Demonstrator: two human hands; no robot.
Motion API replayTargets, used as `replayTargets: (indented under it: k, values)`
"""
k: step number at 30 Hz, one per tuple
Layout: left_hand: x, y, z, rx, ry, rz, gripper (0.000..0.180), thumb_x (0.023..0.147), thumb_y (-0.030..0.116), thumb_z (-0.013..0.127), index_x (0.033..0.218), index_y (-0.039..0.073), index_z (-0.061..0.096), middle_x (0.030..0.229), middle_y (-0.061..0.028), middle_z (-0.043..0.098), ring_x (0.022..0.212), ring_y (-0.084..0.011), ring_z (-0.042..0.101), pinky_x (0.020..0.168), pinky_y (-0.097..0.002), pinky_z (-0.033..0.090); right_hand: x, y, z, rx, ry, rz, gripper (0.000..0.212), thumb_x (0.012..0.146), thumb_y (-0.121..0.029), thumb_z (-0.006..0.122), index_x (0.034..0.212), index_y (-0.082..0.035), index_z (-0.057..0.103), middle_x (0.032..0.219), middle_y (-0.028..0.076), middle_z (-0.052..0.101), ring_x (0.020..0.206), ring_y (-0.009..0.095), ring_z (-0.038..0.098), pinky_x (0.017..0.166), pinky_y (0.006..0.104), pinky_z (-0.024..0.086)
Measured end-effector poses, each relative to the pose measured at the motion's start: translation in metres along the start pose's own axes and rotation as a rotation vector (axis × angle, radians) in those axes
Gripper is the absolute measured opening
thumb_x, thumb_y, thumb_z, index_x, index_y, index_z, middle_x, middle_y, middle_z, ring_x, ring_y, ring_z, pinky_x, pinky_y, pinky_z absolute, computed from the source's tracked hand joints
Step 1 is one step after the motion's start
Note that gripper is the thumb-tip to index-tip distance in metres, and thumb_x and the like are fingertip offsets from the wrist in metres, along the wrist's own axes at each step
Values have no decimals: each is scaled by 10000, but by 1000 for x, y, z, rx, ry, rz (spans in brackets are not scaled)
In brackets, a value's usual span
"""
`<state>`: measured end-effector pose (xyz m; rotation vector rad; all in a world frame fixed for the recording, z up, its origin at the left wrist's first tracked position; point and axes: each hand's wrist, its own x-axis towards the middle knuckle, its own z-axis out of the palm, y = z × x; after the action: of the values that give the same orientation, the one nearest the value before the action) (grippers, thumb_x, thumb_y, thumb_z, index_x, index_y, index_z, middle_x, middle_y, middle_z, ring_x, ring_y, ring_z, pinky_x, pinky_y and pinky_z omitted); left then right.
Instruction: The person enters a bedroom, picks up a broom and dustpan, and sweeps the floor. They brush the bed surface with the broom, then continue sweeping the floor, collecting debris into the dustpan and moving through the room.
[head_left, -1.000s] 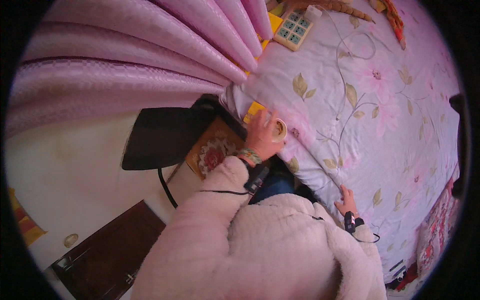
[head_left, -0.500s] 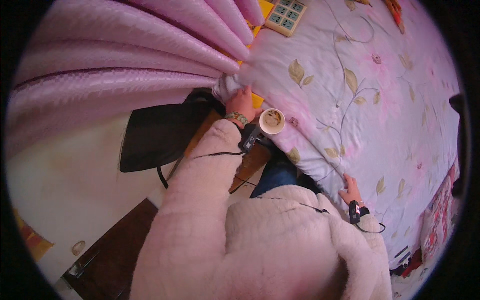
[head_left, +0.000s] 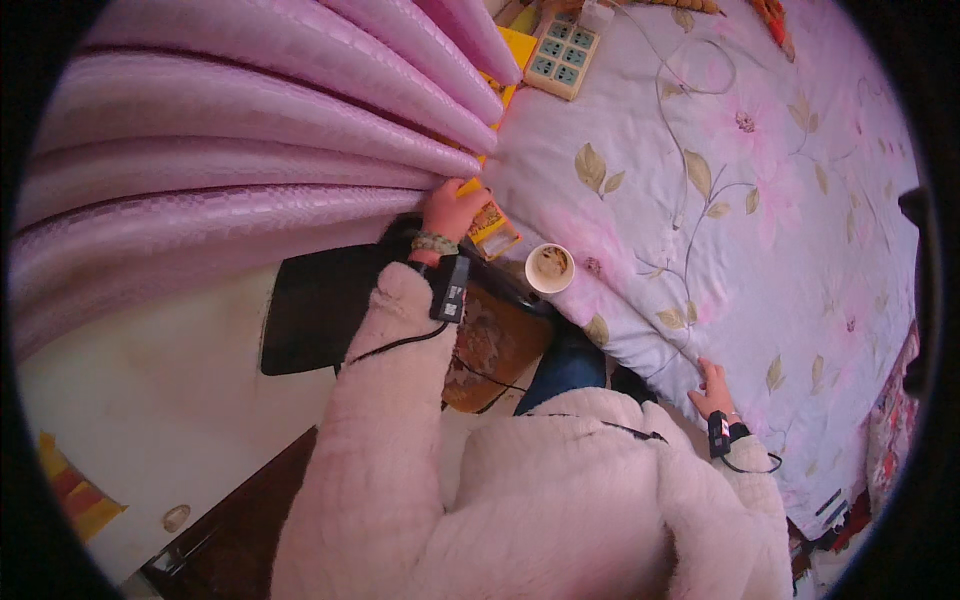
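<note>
At the curtain's edge my left hand (head_left: 453, 212) is closed round a flat yellow-and-orange packet (head_left: 495, 233). A small printed picture shows on the packet, and its far end is covered by my fingers. Just right of it stands a white cup (head_left: 550, 268), with brown and whitish matter on its inside. My right hand (head_left: 713, 388) rests on the near edge of the flowered cloth (head_left: 640, 200), fingers stretched out and nothing in them. Each wrist carries a small black device with a cable.
Pink curtain folds (head_left: 270, 110) hang at the left. A multi-socket power strip (head_left: 562, 60) with a plugged-in white charger (head_left: 594, 15) lies at the back, its cable (head_left: 672, 120) running over the cloth. Below my left arm are a black chair back (head_left: 315, 310) and a brown patterned seat (head_left: 490, 345).
My left hand has moved left and slightly nearer, bringing the yellow packet with it. The view has shifted a little. My right hand stays on the cloth edge.
</note>
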<state>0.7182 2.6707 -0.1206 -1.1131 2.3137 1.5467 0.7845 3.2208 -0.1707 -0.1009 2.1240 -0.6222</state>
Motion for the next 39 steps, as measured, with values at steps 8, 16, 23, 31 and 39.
replayTargets:
  k: [8, 16, 23, 31, 39]
  values:
    - [-20, -4, 0, -743, -217, -348, 197, 817, 306, 596, 890, 125, 571, 778, 34, 605, 610, -61, 569, 430, -184, 403, 0, 5, 2, -2, 34, -41, 706, 631, -68, 645, 1277, -94, 362, 1146, 138, 395, 978, 287, 498, 799, 324, 473]
    - [-48, 15, 14, -438, 46, -165, 304, 790, 362, 623, 829, 64, 580, 684, 3, 577, 506, -85, 534, 385, -216, 378, -2, 6, 3, 17, 24, -12, 714, 626, -61, 652, 1280, -97, 365, 1125, 134, 411, 931, 277, 514, 779, 328, 475]
    - [-59, 13, 17, -124, 214, 67, 294, 816, 326, 599, 848, 37, 559, 687, -17, 568, 511, -86, 527, 395, -218, 395, 0, 17, 4, -14, 12, -21, 725, 634, -69, 658, 1290, -132, 356, 1125, 134, 410, 903, 274, 524, 770, 333, 478]
    - [-97, 25, 28, -156, 330, 26, 280, 832, 254, 587, 856, -19, 531, 734, -96, 604, 542, -154, 592, 397, -263, 476, 4, 33, 11, 35, 63, -191, 740, 639, -49, 642, 1308, -149, 343, 1108, 135, 426, 898, 275, 522, 766, 334, 473]
    - [-118, 11, 60, 47, 350, 193, 213, 798, 170, 608, 844, -16, 514, 758, -130, 590, 630, -233, 594, 527, -334, 482, 1, 30, 6, 78, 24, -160, 738, 640, -38, 630, 1311, -147, 342, 1078, 135, 445, 881, 271, 519, 765, 333, 466]
